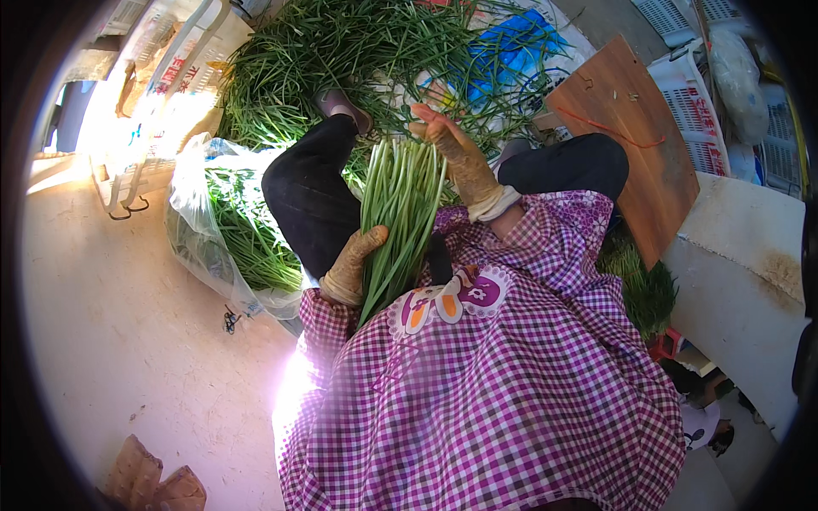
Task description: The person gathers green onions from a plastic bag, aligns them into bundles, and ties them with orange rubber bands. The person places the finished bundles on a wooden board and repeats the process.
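My left hand, in a soiled, light-coloured glove, is closed around the lower part of a bunch of long green leafy stalks, like garlic chives. The pale stalk ends point up and away from me, and the leaves hang towards my lap. Just right of the pale ends is my right hand, also gloved, raised with its fingers extended. Its fingertips are bare. No object shows in it, though its palm side is partly hidden. Beyond my feet lies a large loose heap of the same greens.
A clear plastic bag of greens lies by my left knee. White plastic crates stand at the upper left and upper right. A brown wooden board leans at my right, with more greens below it. Blue plastic lies under the heap.
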Demonstrator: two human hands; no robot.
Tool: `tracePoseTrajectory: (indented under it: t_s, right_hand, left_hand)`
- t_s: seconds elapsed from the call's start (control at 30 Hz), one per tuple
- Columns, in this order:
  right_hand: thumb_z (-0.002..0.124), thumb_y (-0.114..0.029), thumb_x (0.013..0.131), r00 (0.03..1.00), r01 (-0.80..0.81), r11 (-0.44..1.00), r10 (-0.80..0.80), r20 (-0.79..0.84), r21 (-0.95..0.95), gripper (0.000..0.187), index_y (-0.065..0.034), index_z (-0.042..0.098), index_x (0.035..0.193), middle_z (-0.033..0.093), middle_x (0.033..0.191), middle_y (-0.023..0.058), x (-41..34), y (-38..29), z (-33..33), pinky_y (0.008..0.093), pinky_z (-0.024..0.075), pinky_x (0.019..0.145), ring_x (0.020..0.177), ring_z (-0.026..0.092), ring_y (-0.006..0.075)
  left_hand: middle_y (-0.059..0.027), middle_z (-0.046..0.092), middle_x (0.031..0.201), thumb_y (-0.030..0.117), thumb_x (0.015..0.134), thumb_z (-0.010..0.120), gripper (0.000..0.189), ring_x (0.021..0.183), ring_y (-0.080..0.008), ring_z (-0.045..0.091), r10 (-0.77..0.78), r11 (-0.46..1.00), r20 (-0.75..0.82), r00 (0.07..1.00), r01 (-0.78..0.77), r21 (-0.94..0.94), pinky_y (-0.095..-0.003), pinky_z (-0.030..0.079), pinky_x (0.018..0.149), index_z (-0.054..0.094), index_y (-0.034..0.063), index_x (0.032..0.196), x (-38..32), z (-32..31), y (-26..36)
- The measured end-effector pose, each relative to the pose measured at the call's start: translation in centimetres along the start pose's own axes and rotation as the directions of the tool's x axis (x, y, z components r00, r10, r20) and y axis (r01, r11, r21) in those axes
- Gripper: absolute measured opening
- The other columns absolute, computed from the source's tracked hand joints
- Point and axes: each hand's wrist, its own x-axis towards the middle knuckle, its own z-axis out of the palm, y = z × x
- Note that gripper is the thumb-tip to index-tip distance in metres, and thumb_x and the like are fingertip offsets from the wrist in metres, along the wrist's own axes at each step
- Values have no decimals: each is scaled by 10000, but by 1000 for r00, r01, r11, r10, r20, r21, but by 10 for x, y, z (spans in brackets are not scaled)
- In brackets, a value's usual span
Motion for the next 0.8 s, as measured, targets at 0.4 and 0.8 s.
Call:
tracePoseTrajectory:
  t_s: [0.4, 0.8]
  right_hand:
    - [691, -358, 911, 948, 96, 950, 4, 319, -298, 332, -28, 676, 945, 721, 904, 37, 30, -19, 24, 266, 510, 817, 858, 651, 113]
    - [627, -545, 908, 797, 404, 266, -573, 194, -875, 492, -60, 698, 953, 702, 821, 99, 194, -214, -74, 339, 524, 683, 739, 665, 200]
  left_hand:
    - [-162, 621, 1237, 430, 850, 706, 734, 1072, -273, 645, -95, 995, 112, 989, 96, -4, -391, 510, 975, 448, 7, 1392, -3, -8, 2]
    - [-75, 651, 1122, 23, 875, 685, 447, 1006, -175, 655, 716, 569, -349, 605, -216, 793, -303, 527, 896, 581, 82, 1306, -42, -18, 109]
